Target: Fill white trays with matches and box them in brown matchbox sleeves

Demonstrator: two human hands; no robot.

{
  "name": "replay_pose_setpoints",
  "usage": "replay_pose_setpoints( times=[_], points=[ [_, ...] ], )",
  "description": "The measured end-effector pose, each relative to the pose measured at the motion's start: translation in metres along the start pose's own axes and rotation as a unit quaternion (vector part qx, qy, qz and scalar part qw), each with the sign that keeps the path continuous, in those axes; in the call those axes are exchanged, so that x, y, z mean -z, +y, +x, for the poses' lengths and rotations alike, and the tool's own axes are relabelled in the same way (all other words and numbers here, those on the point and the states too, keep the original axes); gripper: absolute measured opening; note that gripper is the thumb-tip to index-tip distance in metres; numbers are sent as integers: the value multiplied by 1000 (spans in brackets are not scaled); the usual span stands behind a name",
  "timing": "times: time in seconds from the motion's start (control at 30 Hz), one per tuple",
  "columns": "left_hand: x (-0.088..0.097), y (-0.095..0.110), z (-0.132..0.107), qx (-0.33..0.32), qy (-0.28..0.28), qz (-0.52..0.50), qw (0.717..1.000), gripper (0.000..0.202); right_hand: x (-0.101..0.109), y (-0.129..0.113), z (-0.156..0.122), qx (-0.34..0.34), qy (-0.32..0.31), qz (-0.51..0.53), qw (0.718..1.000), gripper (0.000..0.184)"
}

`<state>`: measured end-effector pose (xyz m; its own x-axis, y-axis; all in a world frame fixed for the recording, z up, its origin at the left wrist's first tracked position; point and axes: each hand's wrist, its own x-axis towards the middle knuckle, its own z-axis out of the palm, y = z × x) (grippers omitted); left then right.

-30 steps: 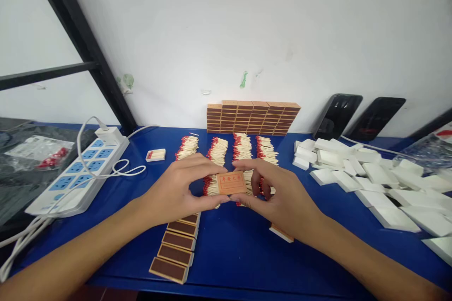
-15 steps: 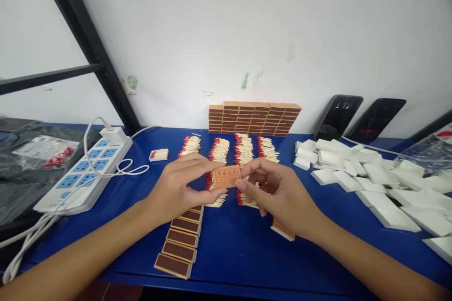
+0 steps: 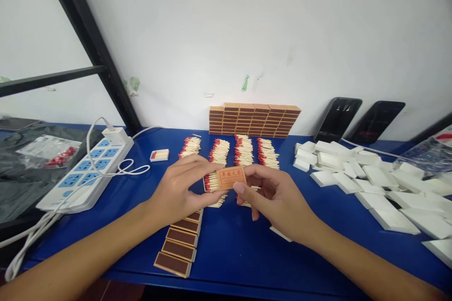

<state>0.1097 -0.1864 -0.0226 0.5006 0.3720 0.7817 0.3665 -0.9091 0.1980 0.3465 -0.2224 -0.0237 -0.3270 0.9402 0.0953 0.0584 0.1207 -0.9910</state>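
Between both hands, above the blue table, is a matchbox [image 3: 231,178] with an orange sleeve and red print. Its tray is partly out on the left, showing red-headed matches [image 3: 212,181]. My left hand [image 3: 180,183] grips the tray end between thumb and fingers. My right hand [image 3: 273,188] pinches the sleeve's right end, thumb on the printed face. Behind are several piles of loose matches [image 3: 243,149]. A row of matchboxes [image 3: 181,243] with brown striking sides lies below my left hand. Another box, mostly hidden, lies under my right hand.
Stacked matchboxes [image 3: 254,120] stand against the wall. White trays [image 3: 374,186] are heaped on the right, with two black phones [image 3: 339,120] leaning behind them. A filled tray [image 3: 159,154] lies left of the match piles. A power strip [image 3: 84,174] with white cables occupies the left.
The sleeve has shifted right relative to the tray, so more matches show at its left end. My right hand has moved slightly right with it.
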Motion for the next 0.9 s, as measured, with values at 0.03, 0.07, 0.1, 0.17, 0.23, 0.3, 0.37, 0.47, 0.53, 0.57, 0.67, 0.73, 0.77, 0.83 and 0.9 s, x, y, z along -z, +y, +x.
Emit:
replay_pose_setpoints(
  times=[0.03,0.07,0.1,0.17,0.23,0.3,0.37,0.47,0.53,0.57,0.67,0.73,0.77,0.83,0.9],
  points=[
    [0,-1,-1,-3,-5,-2,1000,44,0,0,0,1,2,0,1000,29],
    [1,-2,-1,-4,-10,-2,1000,45,1,1,1,3,11,0,1000,29],
    [2,-3,-2,-4,-16,-2,1000,46,1,1,2,9,23,-1,1000,30],
    [3,-5,-2,8,-32,-3,999,47,4,1,3,39,44,-30,998,39],
    [6,-7,-2,26,-55,-6,998,50,7,1,4,91,42,-106,989,48],
    [9,-9,-1,39,-83,-10,996,54,12,1,5,147,30,-205,967,43],
    [13,-12,1,42,-103,-9,994,53,16,2,6,196,27,-289,937,34],
    [23,-15,4,51,-110,-6,993,46,23,2,7,273,35,-363,890,31],
    [28,-15,6,68,-115,-16,991,43,24,0,6,307,41,-384,870,35],
    [29,-15,7,75,-121,-23,990,43,23,-1,6,311,42,-389,866,42],
    [26,-12,7,72,-141,-58,986,46,18,-3,4,297,10,-403,866,55],
    [21,-9,6,60,-144,-72,985,49,15,-2,4,294,-18,-409,864,42],
    [20,-9,5,58,-143,-72,985,49,15,-1,4,294,-26,-412,862,37],
    [22,-10,6,69,-142,-54,986,46,19,-2,5,285,-26,-422,860,33],
    [33,-18,7,89,-140,-23,986,42,29,-6,6,262,-19,-435,862,33]
  ],
)
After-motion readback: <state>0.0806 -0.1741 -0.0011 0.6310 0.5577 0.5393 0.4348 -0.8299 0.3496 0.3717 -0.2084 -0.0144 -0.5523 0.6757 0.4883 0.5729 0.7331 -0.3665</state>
